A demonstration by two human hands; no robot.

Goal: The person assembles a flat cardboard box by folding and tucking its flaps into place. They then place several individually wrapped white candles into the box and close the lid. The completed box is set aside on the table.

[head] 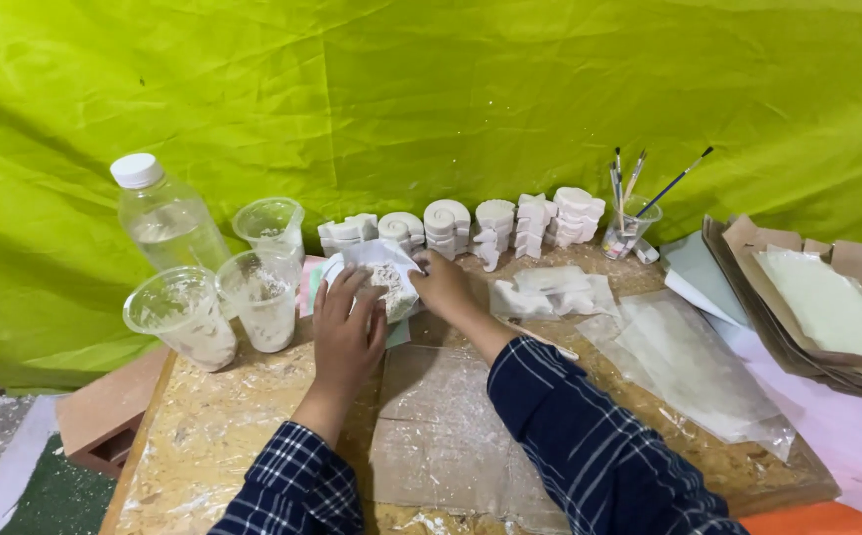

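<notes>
Both hands closed on a small white plaster-dusted mould [383, 277], left hand [345, 327] and right hand [441, 282], above the chipboard worktop [203, 436]. Already cast: a row of white plaster shapes [471, 226] by the green backdrop. Residue-coated clear plastic cups [215, 309] just left.

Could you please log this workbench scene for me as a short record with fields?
Left hand: left hand grips a white plastic bag of powder
Right hand: right hand grips the bag's other side
Beside the left hand: three clear plastic cups, clear capped bottle
Behind: row of white plaster casts, cup of paintbrushes
Surface: chipboard table
</notes>
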